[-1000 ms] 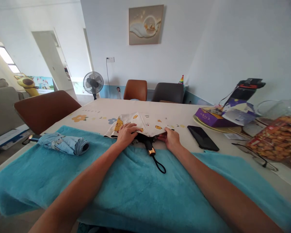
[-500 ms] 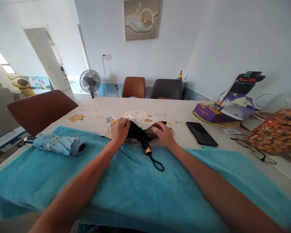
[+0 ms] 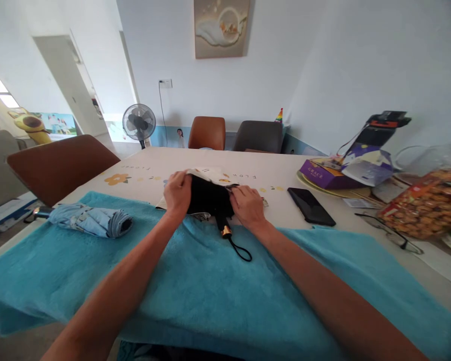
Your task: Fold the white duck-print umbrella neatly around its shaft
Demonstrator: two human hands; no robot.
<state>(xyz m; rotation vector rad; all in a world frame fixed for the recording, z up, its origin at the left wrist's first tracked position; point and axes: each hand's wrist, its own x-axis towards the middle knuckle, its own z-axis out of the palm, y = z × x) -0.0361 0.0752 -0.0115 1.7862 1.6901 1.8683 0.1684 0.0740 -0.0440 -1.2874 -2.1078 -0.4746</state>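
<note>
A folding umbrella [image 3: 209, 197] lies loosely bunched at the far edge of the blue towel [image 3: 206, 281]. Its canopy is cream with small printed figures outside and black inside. The dark handle with a gold band [image 3: 226, 231] and a black wrist loop points toward me. My left hand [image 3: 178, 193] is closed on the canopy's left edge, thumb toward the black side. On the right edge, my right hand [image 3: 248, 204] pinches the fabric. Between the hands the black lining is spread in view. Off to the left, a rolled light-blue umbrella [image 3: 90, 220] rests on the towel.
A black phone [image 3: 311, 206], eyeglasses [image 3: 393, 233] and a clear jar of nuts [image 3: 428, 203] are on the right of the table. Behind them sits a purple box [image 3: 326, 175] on a round mat. Chairs [image 3: 206, 133] stand beyond the table, a fan [image 3: 139, 123] behind.
My left hand has shifted slightly left and up, and my right hand has closed on the canopy's right edge. More black lining shows between them. The handle has moved slightly left.
</note>
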